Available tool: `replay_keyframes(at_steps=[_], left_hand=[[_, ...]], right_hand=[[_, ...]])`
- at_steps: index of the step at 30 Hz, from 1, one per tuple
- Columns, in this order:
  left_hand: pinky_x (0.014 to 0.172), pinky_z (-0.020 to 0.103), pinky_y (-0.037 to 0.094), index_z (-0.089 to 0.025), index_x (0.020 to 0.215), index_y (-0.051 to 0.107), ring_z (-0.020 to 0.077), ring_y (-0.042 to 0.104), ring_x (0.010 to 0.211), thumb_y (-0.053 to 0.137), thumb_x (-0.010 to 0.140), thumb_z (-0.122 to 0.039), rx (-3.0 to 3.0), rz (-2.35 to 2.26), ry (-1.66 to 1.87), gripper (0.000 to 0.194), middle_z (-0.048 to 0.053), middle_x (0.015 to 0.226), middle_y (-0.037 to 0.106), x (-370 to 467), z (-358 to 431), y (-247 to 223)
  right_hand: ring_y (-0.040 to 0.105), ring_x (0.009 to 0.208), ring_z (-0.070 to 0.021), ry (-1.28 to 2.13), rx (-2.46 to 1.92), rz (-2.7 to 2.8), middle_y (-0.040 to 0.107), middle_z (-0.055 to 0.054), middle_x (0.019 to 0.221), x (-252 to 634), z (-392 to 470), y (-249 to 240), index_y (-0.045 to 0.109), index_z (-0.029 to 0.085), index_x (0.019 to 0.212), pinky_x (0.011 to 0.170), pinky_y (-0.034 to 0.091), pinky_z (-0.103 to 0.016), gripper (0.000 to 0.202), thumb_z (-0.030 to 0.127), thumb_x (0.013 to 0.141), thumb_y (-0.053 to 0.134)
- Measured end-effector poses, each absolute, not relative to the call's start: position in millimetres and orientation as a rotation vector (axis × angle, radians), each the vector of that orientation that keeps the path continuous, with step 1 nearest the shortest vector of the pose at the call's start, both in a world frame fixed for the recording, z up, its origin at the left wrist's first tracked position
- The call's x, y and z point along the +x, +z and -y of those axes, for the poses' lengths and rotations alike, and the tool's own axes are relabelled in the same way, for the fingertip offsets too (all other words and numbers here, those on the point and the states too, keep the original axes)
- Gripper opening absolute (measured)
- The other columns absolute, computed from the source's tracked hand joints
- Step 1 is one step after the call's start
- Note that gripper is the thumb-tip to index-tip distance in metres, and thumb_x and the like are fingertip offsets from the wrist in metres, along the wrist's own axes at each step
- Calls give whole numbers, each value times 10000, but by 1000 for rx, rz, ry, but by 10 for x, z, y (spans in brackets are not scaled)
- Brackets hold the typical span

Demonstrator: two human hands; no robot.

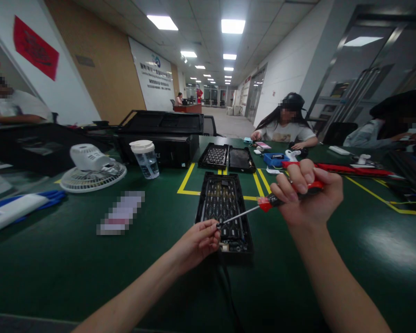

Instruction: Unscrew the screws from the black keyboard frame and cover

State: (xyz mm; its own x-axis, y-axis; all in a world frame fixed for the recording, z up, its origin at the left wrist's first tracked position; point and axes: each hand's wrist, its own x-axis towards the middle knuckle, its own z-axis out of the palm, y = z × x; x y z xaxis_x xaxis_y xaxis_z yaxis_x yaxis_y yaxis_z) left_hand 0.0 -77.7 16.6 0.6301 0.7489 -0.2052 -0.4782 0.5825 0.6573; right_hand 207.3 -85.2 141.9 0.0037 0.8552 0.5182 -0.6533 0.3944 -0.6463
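Note:
My right hand (307, 192) is closed round the red and black handle of a screwdriver (241, 214), raised right of a long black tray-like case (248, 231). The metal shaft slants down to the left. At its tip my left hand (204, 238) pinches a small dark piece, too small to make out, above the near part of the case. Rows of dark rounded cells fill the case, with small parts and wiring at its near end. A dark cable (227, 286) runs from it toward me.
On the green table (152, 259) stand a white fan (92, 169), a lidded water cup (145, 159) and a large black box (159, 143). Behind the case lie an open black case (215, 156) and a blue tray (275, 160). A person (286, 132) sits across.

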Motion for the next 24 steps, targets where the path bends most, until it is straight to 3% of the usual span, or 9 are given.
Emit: replay_keyframes(at_steps=[13, 24], left_hand=[[537, 134, 416, -129, 794, 509, 31, 513, 555, 620, 754, -188, 619, -580, 754, 131, -13, 649, 540, 18, 790, 156], [562, 169, 427, -154, 814, 497, 57, 535, 576, 614, 757, -280, 719, -620, 767, 181, -3, 673, 573, 34, 824, 150]], right_hand=[[322, 319, -71, 1200, -218, 1174, 340, 63, 402, 1973, 1001, 1453, 296, 184, 491, 338, 281, -203, 286, 285, 678, 486], [341, 306, -82, 1140, -249, 1205, 344, 57, 393, 1908, 1062, 1459, 341, 189, 474, 325, 302, -209, 290, 303, 673, 519]])
